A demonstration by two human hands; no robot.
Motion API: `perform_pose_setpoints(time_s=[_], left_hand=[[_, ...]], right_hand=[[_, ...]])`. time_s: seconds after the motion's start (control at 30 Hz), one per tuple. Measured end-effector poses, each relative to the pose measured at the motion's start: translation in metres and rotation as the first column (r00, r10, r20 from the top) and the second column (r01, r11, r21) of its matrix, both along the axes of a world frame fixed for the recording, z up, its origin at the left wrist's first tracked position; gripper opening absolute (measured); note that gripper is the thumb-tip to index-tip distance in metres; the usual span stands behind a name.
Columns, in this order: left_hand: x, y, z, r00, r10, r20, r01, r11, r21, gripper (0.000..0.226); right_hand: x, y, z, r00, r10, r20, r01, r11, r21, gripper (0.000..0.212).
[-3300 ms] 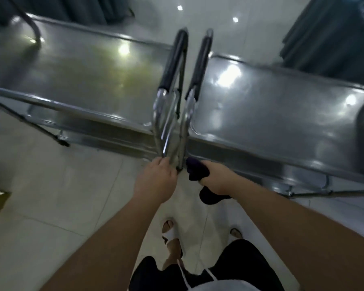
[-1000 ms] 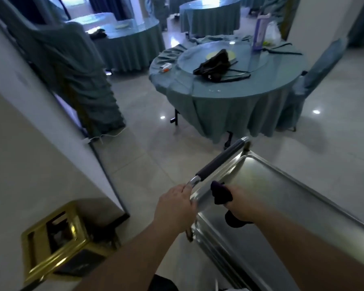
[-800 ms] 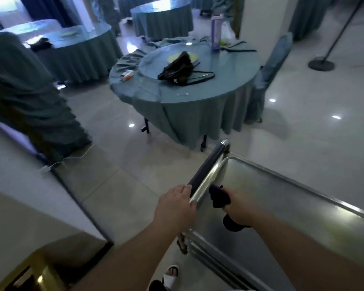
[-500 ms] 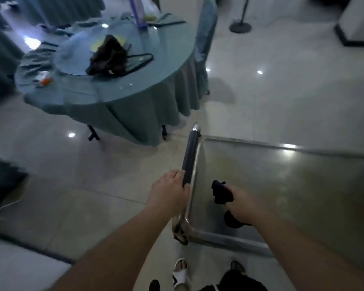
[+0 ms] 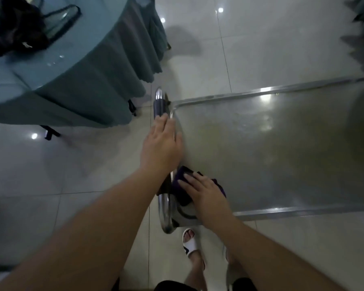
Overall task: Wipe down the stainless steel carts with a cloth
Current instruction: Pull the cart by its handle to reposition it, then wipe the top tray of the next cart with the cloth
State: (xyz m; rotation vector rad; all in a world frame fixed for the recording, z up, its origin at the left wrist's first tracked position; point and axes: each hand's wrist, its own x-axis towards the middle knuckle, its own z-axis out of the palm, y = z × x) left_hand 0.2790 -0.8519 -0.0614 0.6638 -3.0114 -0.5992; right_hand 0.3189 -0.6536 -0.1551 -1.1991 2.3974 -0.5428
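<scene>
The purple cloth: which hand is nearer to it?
Right. The right hand presses flat on the purple cloth on the cart's top; the left hand rests on the handle beyond it.

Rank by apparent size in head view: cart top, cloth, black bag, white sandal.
1. Cart top, by far the largest.
2. Black bag, partly cut off at the frame edge.
3. Cloth, mostly hidden under the right hand; versus the sandal unsure.
4. White sandal.

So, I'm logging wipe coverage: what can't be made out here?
- Cart, head view: far end cut off by the right edge.
- Cloth: mostly hidden under the right hand.
- Handle: middle hidden by the left hand.
</scene>
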Motion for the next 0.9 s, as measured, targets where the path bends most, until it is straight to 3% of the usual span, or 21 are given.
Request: perform_pose_setpoints(time_s=[0.1, 0.2, 0.33, 0.47, 0.57, 0.63, 0.73, 0.9], left_hand=[[-0.006, -0.003, -0.019, 0.995, 0.091, 0.044, -0.094, 0.993, 0.075, 0.064], [-0.001, 0.002, -0.031, 0.993, 0.116, 0.004, -0.116, 0.99, 0.083, 0.065], [0.001, 0.002, -0.033, 0.993, 0.116, 0.0, -0.116, 0.992, 0.044, 0.066], [-0.005, 0.003, -0.03, 0.996, 0.086, 0.022, -0.086, 0.996, 0.035, 0.07], [-0.01, 0.004, -0.028, 0.996, 0.084, 0.025, -0.084, 0.996, 0.019, 0.072], [-0.011, 0.005, -0.027, 0.996, 0.077, 0.046, -0.077, 0.997, -0.011, 0.074], [-0.011, 0.004, -0.028, 0.997, 0.06, 0.052, -0.059, 0.998, -0.022, 0.074], [-0.009, 0.003, -0.031, 0.998, 0.063, 0.018, -0.063, 0.998, 0.007, 0.075]], right_hand=[[0.027, 0.007, -0.026, 0.981, 0.181, 0.074, -0.184, 0.982, 0.037, 0.068], [0.04, 0.02, -0.047, 0.962, 0.243, 0.122, -0.245, 0.97, -0.001, 0.058], [0.02, 0.0, -0.06, 0.959, 0.284, -0.012, -0.284, 0.959, -0.012, 0.05], [-0.021, -0.048, -0.059, 0.982, 0.159, -0.104, -0.174, 0.972, -0.157, 0.043], [-0.068, -0.082, -0.052, 0.995, 0.038, -0.097, -0.056, 0.98, -0.191, 0.065], [-0.106, -0.104, -0.048, 0.998, 0.003, -0.064, -0.011, 0.991, -0.13, 0.076], [-0.161, -0.141, -0.05, 0.998, 0.019, -0.06, -0.017, 0.999, 0.034, 0.064], [-0.226, -0.181, -0.048, 0.986, -0.111, -0.122, 0.116, 0.992, 0.038, 0.058]])
